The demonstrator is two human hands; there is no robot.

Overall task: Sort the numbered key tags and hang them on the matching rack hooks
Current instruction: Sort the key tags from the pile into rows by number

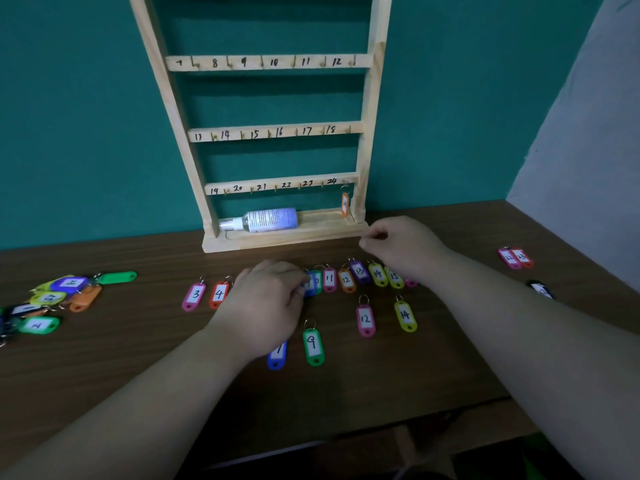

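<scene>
Both forearms reach forward over the brown table (pixel 381 382), bare to the elbow. The left hand (pixel 266 301) lies low, palm down and knuckles up, with its fingers curled so that their tips close on the blue tag (pixel 310 285) in the row of tags; the thumb is hidden beneath the hand. The right hand (pixel 398 249) is held higher and further forward, just before the foot of the wooden rack (pixel 369 109), wrist bent to the left. Its thumb and forefinger meet in a pinch and the other fingers are folded in, but whether anything sits between the tips I cannot tell.

The sorted tags lie flat in a line between the hands and the rack: pink 3 (pixel 194 295), orange 4 (pixel 219 293), then past the left hand pink 11 (pixel 329 279), orange 12 (pixel 346 280), purple 13 (pixel 359 271) and yellow 14 (pixel 378 274). Nearer the person lie green 9 (pixel 313 342) and a second pink 12 (pixel 365 319). A loose heap of tags (pixel 55 296) sits well apart at the left. One orange tag (pixel 345 204) hangs from the hook beside 24 on the lowest rail. A spray bottle (pixel 263 220) lies on its side in the rack's base
</scene>
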